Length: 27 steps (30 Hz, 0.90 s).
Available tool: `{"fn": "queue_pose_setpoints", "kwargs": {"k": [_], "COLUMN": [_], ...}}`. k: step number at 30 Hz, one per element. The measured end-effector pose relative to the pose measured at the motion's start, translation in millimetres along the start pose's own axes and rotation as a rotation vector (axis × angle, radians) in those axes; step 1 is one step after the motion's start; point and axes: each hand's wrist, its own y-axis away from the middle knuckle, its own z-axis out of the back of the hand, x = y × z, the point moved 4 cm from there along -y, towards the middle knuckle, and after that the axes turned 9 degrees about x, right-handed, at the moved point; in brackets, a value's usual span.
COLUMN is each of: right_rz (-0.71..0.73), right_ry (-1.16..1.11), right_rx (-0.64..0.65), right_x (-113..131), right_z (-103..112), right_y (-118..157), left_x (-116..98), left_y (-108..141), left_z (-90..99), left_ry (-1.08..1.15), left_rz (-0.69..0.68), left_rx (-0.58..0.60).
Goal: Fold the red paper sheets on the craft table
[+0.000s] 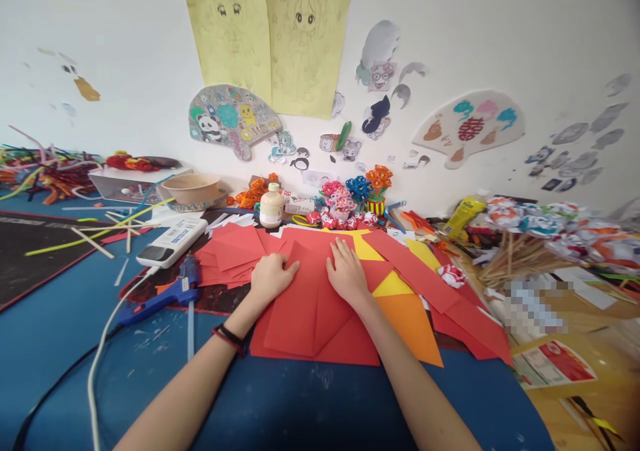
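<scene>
Sheets of red paper [295, 317] lie in front of me, the top one showing a crease down its middle. On the left edge of the top sheet rests my left hand [273, 277], its fingers curled and the thumb pointing right; what the curled fingers hold, if anything, is hidden. My right hand [347, 271] lies flat on the sheet's upper right part, fingers stretched out. Orange paper [410, 324] and yellow paper [393, 285] stick out from under the red on the right. Smaller red pieces [235, 247] are piled at the left.
A blue glue gun [175, 292] and a white power strip [173, 243] with a cable lie left. Behind the paper stand a glue bottle [271, 207] and pipe-cleaner flowers [359, 189]. Red strips [450, 297] and bundled sticks [517, 257] are at the right.
</scene>
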Motion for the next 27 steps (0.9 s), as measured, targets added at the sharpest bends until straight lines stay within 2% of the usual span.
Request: {"fn": "queue_pose_setpoints", "kwargs": {"k": [3,8,13,23,27], "right_rz": [0.009,0.094,0.050,0.050,0.055], "right_ry": [-0.003,-0.012,0.026,0.039,0.004], "right_rx": [-0.076,0.053,0.104,0.088,0.023], "right_x": [2,10,7,7,4], "right_z": [7,-1,-9,-9,-5], "right_y": [3,6,4,4,4], "left_x": [-2,0,7,12,12], "left_y": [-1,-8,-11,-7,-7], "left_z": [0.2,-2.2,-3.1,-6.0,-1.7], "left_ry": [-0.013,-0.015,0.045,0.125,0.160], "left_rz": [0.009,0.006,0.009,0.006,-0.052], "left_rx": [-0.063,-0.097,-0.084,-0.150,-0.087]}}
